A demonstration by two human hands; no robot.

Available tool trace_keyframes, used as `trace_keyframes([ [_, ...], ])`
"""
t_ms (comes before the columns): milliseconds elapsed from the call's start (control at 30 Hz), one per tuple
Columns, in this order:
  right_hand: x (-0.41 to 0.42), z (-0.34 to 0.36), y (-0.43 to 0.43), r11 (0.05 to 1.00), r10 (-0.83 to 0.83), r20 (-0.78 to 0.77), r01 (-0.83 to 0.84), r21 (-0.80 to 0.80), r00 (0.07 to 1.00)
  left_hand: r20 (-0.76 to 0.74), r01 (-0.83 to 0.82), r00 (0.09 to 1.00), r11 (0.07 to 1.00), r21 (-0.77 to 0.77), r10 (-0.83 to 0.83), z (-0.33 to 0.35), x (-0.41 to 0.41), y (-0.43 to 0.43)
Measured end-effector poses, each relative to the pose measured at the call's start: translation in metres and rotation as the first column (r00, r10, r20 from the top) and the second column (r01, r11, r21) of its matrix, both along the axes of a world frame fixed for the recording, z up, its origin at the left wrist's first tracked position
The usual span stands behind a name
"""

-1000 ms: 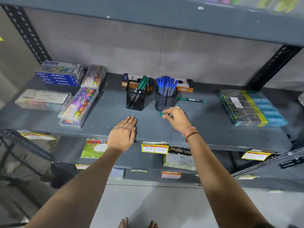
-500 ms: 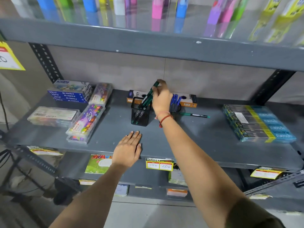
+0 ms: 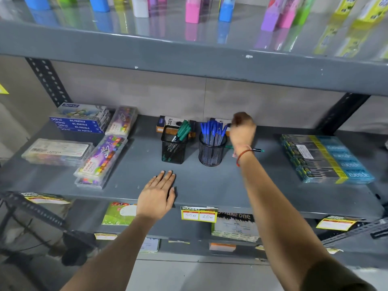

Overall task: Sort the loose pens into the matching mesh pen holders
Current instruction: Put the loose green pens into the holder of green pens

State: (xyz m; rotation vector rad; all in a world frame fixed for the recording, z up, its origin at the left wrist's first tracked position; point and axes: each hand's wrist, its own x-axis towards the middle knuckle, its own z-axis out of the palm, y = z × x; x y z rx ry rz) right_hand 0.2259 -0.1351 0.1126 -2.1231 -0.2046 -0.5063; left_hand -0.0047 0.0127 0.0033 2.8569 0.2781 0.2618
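Green pen point(image 3: 259, 150) behind raised right hand point(image 3: 242, 131); left hand point(image 3: 156, 198) flat on shelf point(image 3: 210, 185).

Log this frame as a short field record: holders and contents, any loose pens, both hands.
square holder: square mesh holder, green pens
round holder: round mesh holder, blue pens
loose pen: one green pen lying on the shelf, partly hidden behind the right wrist
left hand: left hand flat on the shelf front, empty
right hand: right hand raised beside the round holder; grip not visible
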Motion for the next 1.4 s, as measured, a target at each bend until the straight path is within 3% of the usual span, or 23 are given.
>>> trace_keyframes([
  [67,0.014,-0.021,-0.020,0.979,-0.057,-0.160,0.023,-0.204,0.985,-0.001,0.002,1.000,1.000,0.003,-0.002,0.000,0.000,0.000],
  [100,0.018,-0.033,-0.027,0.938,-0.038,-0.240,-0.048,-0.342,0.970,-0.001,0.002,1.000,1.000,0.005,-0.002,0.001,0.000,0.000],
  [200,0.016,-0.062,-0.034,0.731,0.069,-0.385,-0.309,-0.608,0.920,0.004,0.002,1.000,1.000,0.008,-0.002,0.001,0.001,0.000],
  [300,0.012,-0.079,-0.031,0.592,0.103,-0.389,-0.371,-0.715,0.915,0.009,0.004,1.000,1.000,0.011,-0.004,0.000,0.001,0.001],
  [433,0.006,-0.077,-0.026,0.570,0.065,-0.267,-0.255,-0.781,0.962,0.010,0.010,1.000,1.000,0.015,-0.010,0.000,0.001,0.000],
  [533,-0.001,-0.072,-0.025,0.606,0.038,-0.272,-0.239,-0.759,0.961,0.008,0.006,1.000,1.000,0.011,-0.006,0.001,0.001,0.000],
  [667,-0.015,-0.051,-0.032,0.779,-0.020,-0.300,-0.173,-0.602,0.954,0.022,0.002,1.000,1.000,-0.008,-0.002,0.002,0.000,-0.001],
  [800,-0.030,-0.008,-0.039,0.906,-0.033,-0.207,-0.059,-0.420,0.978,0.016,0.008,1.000,1.000,0.006,-0.008,0.000,-0.002,-0.003],
  [933,-0.047,0.043,-0.020,0.993,0.064,-0.015,-0.065,-0.100,0.998,0.002,0.022,1.000,1.000,0.013,-0.022,0.002,-0.001,0.000],
  [1000,-0.056,0.061,0.004,0.983,0.138,0.076,-0.146,0.113,0.987,0.000,0.023,1.000,1.000,0.009,-0.023,0.004,-0.001,0.000],
  [1067,-0.064,0.067,0.028,0.952,0.180,0.133,-0.207,0.226,0.975,0.000,0.032,0.999,0.999,0.008,-0.032,0.005,-0.002,-0.001],
  [1233,-0.070,0.036,0.076,0.958,0.270,0.063,-0.275,0.083,0.961,0.004,0.034,0.999,0.999,0.014,-0.034,0.001,-0.001,0.000],
  [1400,-0.079,-0.007,0.097,0.971,0.222,-0.130,-0.231,-0.067,0.967,-0.005,0.033,0.999,0.999,0.035,-0.032,-0.004,0.000,0.001],
])
